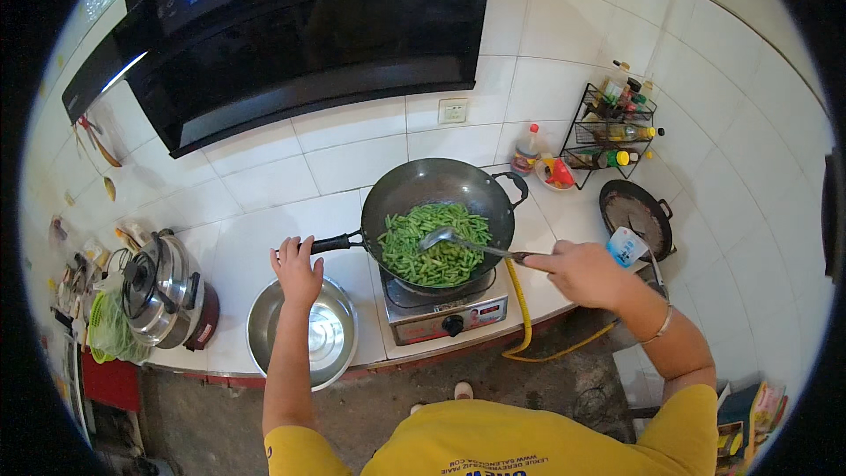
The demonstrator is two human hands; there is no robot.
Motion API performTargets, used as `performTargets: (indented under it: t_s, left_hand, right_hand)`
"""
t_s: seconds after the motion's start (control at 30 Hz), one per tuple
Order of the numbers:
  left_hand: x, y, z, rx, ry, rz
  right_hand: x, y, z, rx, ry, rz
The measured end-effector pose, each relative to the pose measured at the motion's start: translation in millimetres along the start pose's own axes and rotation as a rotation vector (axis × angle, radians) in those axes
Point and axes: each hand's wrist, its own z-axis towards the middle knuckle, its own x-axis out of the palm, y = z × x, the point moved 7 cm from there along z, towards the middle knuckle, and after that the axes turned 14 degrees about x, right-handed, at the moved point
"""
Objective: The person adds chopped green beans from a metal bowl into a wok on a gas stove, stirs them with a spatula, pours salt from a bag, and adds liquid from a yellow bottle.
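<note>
"Head view, biggest 1st?"

"Wok (pixel 421 183), on the stove (pixel 430 326), its handle (pixel 333 243) pointing L."

"Next?"

"Green beans (pixel 441 263) inside. Then ladle (pixel 481 248): long axis approx. L–R, bowl end pointing L, in the beans."

"Hands?"

"R hand (pixel 577 273) curled round ladle's wooden end, prob. to keep clear of heat. L hand (pixel 300 271) at wok handle's tip, prob. steadying; fingers partly hidden, can't tell if wrapped."

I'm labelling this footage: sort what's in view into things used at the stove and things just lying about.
In use:
wok, left hand on its handle
cut green beans
metal ladle in the right hand
gas stove under the wok

Lying about, as far as shows:
steel basin
lidded pot
dark pan
red-capped bottle
</note>
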Motion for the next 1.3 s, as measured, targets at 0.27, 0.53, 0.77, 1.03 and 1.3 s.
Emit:
performTargets:
  t_s: [0.27,0.53,0.77,1.03,1.3]
  left_hand:
    - [2.5,-3.4,7.6,-0.037,0.067,-0.008]
    - [2.4,-5.8,2.8,0.028,0.026,-0.014]
    - [1.2,-46.6,-30.4,0.069,0.029,-0.134]
    - [-14.7,-46.5,0.6,0.011,-0.042,-0.078]
    - [5.3,2.9,4.7,-0.044,0.121,0.114]
  right_hand:
    - [-28.7,-1.8,-27.1,0.076,0.196,0.078]
    - [50.4,-6.4,32.9,0.198,-0.09,-0.008]
    - [45.9,-50.6,29.8,0.344,-0.21,0.198]
    - [65.7,-49.3,46.7,0.245,0.157,0.711]
    - [91.7,-66.3,101.6,0.262,-0.088,0.752]
